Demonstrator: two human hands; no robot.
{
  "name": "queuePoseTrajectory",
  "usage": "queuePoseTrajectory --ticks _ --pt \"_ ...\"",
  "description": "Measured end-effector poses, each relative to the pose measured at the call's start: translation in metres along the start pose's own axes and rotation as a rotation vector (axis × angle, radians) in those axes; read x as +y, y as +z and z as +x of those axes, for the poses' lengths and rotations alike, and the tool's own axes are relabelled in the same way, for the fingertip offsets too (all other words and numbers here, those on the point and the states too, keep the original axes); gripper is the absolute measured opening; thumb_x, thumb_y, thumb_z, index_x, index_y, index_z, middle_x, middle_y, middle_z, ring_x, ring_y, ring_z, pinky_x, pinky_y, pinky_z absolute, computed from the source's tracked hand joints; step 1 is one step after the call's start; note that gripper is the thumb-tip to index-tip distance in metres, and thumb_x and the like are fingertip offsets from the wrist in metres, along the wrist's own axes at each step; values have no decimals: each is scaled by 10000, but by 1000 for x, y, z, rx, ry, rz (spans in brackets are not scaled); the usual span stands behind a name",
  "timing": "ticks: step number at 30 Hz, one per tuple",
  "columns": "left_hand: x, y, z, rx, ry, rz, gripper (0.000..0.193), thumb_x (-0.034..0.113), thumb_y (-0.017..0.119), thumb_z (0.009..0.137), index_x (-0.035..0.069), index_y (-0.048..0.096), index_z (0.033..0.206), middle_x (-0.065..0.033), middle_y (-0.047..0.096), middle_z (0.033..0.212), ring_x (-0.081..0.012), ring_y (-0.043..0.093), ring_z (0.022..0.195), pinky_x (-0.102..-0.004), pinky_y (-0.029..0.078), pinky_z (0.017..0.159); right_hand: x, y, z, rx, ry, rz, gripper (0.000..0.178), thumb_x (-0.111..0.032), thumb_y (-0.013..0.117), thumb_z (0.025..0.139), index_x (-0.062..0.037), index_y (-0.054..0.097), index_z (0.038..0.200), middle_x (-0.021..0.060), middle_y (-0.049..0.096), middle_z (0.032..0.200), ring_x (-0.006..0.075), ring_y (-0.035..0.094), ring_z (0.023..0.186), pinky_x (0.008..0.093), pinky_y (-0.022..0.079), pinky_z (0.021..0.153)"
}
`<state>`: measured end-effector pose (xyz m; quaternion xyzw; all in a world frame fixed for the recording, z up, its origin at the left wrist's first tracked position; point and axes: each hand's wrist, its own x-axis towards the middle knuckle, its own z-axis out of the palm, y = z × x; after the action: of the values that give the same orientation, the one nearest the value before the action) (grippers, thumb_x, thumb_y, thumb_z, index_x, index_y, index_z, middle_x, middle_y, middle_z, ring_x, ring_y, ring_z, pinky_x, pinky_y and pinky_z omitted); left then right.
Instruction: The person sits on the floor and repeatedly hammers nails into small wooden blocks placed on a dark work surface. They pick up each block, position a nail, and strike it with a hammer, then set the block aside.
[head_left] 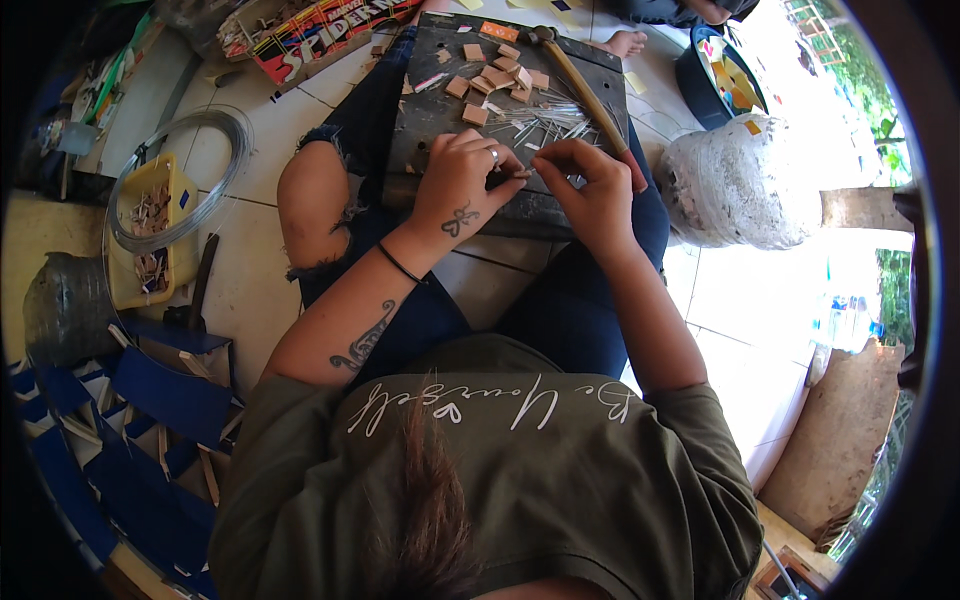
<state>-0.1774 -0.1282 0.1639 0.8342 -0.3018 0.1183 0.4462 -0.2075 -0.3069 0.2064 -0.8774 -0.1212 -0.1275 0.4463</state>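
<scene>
Both hands meet over the near part of a dark board across my lap. My left hand, with a ring on one finger, is closed in a pinch on a small piece, seemingly wooden and mostly covered by the fingertips. Just beside it my right hand pinches too; whatever sits between its fingertips is too small to make out. Beyond the hands lie several small square wooden blocks in a loose heap. Short thin metal wires are scattered to their right. A hammer slants along the board's right side, handle toward my right hand.
Left on the tiled floor, a wire coil leans over a yellow basket of wood scraps. A printed box stands far left. Blue pieces pile up near left. Right are a dark tub and a whitish bulky container. Another person's foot shows ahead.
</scene>
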Motion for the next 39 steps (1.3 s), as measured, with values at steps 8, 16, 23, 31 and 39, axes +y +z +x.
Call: queuePoseTrajectory --ticks 8,16,23,31,39 --pt "1 -1 1 -9 -8 -1 106 145 773 739 113 684 785 9 674 792 -205 606 834 -374 411 841 -6 -3 4 -82 -55 -79 103 -35 722 832 15 684 914 96 716 841 160 709 772 271 537 709" --pt "9 1 10 76 -25 -267 109 109 740 789 24 676 805 -86 652 783 -261 612 703 -363 472 652 -9 -5 10 -103 24 -43 138 -102 739 797 -16 691 894 116 686 833 264 675 788 354 524 732" --pt "13 2 9 59 -36 -283 112 70 717 816 -12 661 765 -114 616 748 -279 601 648 -370 469 602 25 -37 15 97 -9 -795 411 -284 734 824 -48 621 1141 137 620 1050 328 606 993 421 485 883" --pt "11 6 9 78 3 -218 112 59 710 817 -11 647 756 -116 611 757 -302 610 689 -372 479 635 71 -45 23 -139 141 -869 290 -183 566 915 -13 577 1150 212 605 1061 368 602 1018 459 481 909" --pt "9 6 8 46 -9 -248 103 49 704 816 -10 638 762 -126 602 761 -314 612 713 -377 480 646 43 -54 10 -56 469 -110 317 -204 560 967 4 535 1206 126 604 882 207 614 714 346 499 673"
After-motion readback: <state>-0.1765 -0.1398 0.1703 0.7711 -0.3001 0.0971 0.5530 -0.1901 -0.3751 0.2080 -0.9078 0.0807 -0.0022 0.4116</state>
